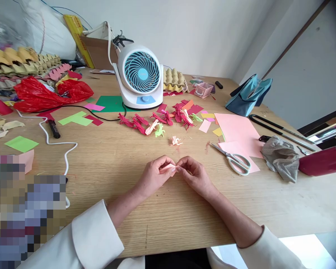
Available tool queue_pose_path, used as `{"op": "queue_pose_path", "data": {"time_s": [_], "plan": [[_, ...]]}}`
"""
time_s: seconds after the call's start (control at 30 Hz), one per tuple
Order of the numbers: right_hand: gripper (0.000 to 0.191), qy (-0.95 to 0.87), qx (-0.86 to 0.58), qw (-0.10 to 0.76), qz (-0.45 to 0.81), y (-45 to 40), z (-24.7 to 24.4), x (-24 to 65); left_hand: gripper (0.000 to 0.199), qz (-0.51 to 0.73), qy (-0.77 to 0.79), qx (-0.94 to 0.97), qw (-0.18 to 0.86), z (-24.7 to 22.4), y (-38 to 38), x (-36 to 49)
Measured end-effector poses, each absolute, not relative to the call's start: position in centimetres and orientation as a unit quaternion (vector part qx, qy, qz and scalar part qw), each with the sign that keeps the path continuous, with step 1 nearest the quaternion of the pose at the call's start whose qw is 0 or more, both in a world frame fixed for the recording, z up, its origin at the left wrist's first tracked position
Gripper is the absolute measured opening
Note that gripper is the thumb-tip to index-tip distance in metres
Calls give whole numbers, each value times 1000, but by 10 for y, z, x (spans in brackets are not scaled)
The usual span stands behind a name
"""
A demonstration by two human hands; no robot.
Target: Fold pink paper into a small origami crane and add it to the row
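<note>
A small folded piece of pale pink paper (167, 169) is pinched between my two hands above the middle of the table. My left hand (154, 175) is closed on its left part, thumb on the near side. At its right end, the fingertips of my right hand (195, 176) pinch the paper's narrow tip. Just beyond my hands lies a pale pink folded paper figure (175, 141). Farther back, several dark pink paper figures (136, 122) lie in a loose row, with a light green one (159, 130) among them.
A white fan (142, 73) stands behind the figures. Scissors (236, 160) lie to the right on pink paper sheets (238, 132). A grey cloth (280, 157) and a dark red bottle (322, 160) are farther right. Left are a white cable (56, 143), a black marker (54, 129) and a red plastic bag (42, 95).
</note>
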State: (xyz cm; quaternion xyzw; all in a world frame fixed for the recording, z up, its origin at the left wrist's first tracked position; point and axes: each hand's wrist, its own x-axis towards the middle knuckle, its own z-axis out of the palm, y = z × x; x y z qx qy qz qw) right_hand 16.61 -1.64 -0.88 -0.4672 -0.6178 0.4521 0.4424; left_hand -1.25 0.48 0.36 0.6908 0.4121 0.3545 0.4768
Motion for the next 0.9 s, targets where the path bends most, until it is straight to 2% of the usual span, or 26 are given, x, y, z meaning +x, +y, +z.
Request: {"op": "queue_pose_path", "data": {"time_s": [0.33, 0.6, 0.9], "plan": [[13, -618, -477, 439, 445, -16, -7, 167, 11, 343, 411, 706, 463, 6, 6, -11], [17, -600, -476, 441, 468, -16, -3, 169, 9, 343, 433, 682, 479, 9, 7, -12], [30, -570, -447, 445, 527, -15, -2, 164, 23, 388, 391, 578, 602, 0, 5, -8]]}}
